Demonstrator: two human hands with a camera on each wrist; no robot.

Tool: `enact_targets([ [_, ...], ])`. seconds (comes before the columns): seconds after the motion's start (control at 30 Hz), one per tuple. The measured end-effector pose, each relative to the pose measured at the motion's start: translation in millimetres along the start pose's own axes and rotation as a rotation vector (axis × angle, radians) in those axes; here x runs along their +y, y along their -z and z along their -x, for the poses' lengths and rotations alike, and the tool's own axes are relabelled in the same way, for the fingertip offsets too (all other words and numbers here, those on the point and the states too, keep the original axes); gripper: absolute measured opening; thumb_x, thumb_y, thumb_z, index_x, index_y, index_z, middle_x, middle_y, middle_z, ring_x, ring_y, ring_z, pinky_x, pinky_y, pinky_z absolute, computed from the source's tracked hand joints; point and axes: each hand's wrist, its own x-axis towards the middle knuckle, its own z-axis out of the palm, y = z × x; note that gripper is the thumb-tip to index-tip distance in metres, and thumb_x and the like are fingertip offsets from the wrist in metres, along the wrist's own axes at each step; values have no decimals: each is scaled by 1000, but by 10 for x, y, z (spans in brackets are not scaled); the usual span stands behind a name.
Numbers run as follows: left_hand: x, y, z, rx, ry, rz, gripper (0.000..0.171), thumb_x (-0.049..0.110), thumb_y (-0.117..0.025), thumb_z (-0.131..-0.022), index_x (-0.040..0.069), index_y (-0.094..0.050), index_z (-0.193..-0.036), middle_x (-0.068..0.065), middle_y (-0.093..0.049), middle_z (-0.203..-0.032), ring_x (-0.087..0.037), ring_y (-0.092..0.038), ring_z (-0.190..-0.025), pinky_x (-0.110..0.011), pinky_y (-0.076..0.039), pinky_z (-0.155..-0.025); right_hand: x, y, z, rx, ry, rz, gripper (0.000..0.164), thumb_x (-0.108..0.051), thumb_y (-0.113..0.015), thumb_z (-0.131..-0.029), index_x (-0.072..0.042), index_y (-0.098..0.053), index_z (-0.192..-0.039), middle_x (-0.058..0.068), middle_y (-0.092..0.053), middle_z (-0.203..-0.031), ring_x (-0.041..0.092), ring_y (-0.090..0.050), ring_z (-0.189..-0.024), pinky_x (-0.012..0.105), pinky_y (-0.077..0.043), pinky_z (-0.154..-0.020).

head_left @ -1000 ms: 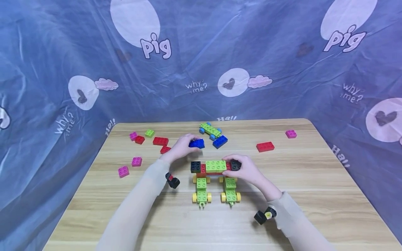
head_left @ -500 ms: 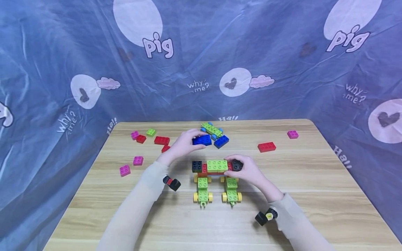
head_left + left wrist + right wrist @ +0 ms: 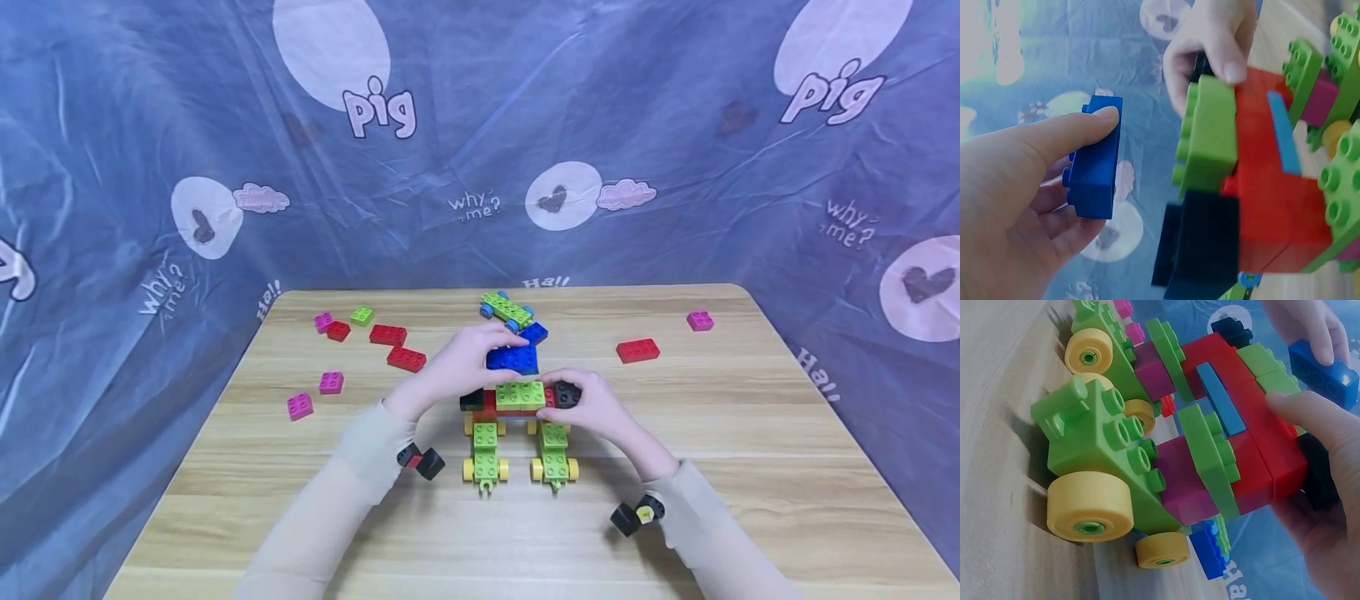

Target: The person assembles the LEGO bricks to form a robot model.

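Observation:
My left hand (image 3: 467,364) pinches a blue brick (image 3: 1099,162) between thumb and fingers, just above and behind the built model. In the left wrist view its studs face the palm side. My right hand (image 3: 588,405) grips the right end of the model near a black brick (image 3: 566,394). The model has red bricks (image 3: 1254,419) across its middle, light green bricks (image 3: 521,394) on top and a second black brick (image 3: 1204,244) at the left end. Beneath are two green wheeled bases (image 3: 485,471) with yellow wheels (image 3: 1089,506); magenta bricks (image 3: 1186,478) show between.
Behind the hands lie another blue brick (image 3: 534,333) and a green car base (image 3: 507,309) with blue wheels. Loose red bricks (image 3: 407,359), pink bricks (image 3: 300,406) and a small green brick (image 3: 362,316) are at left. At right lie a red brick (image 3: 637,350) and a pink brick (image 3: 701,321).
My left hand has carried the blue brick rightward and toward the model, from beside the other blue brick to over the model's rear. My right hand keeps its grip, nearly still.

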Motion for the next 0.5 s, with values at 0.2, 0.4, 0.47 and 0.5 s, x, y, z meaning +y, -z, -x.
enact_targets([
  [0.2, 79, -111, 21, -53, 8, -18, 44, 30, -74, -85, 13, -65, -125, -4, -64, -121, -16, -61, -109, -28, -53, -91, -50, 29, 1, -5, -16, 40, 38, -18, -83, -73, -2, -69, -105, 13, -71, -99, 17, -62, -84, 23, -52, -71],
  [0.4, 113, -193, 24, -80, 31, -21, 44, 29, -76, -83, 13, -66, -123, -4, -65, -116, -17, -61, -105, -29, -53, -90, -29, 23, -5, -17, -26, 30, 35, -18, -82, -75, -2, -69, -103, 10, -71, -96, 14, -61, -80, 23, -52, -68],
  [0.47, 120, -211, 23, -86, 31, -22, 43, 28, -76, -83, 12, -67, -122, -4, -66, -114, -17, -61, -102, -29, -52, -89, -19, 22, -2, -14, -23, 19, 35, -17, -82, -75, -1, -69, -104, 11, -71, -96, 14, -61, -80, 23, -53, -69],
  [0.5, 121, -219, 20, -88, 30, -23, 42, 28, -76, -83, 12, -67, -121, -4, -66, -113, -17, -61, -101, -29, -52, -88, -15, 23, -1, -12, -21, 15, 35, -16, -82, -75, 0, -69, -104, 12, -71, -96, 14, -62, -81, 22, -53, -69],
])
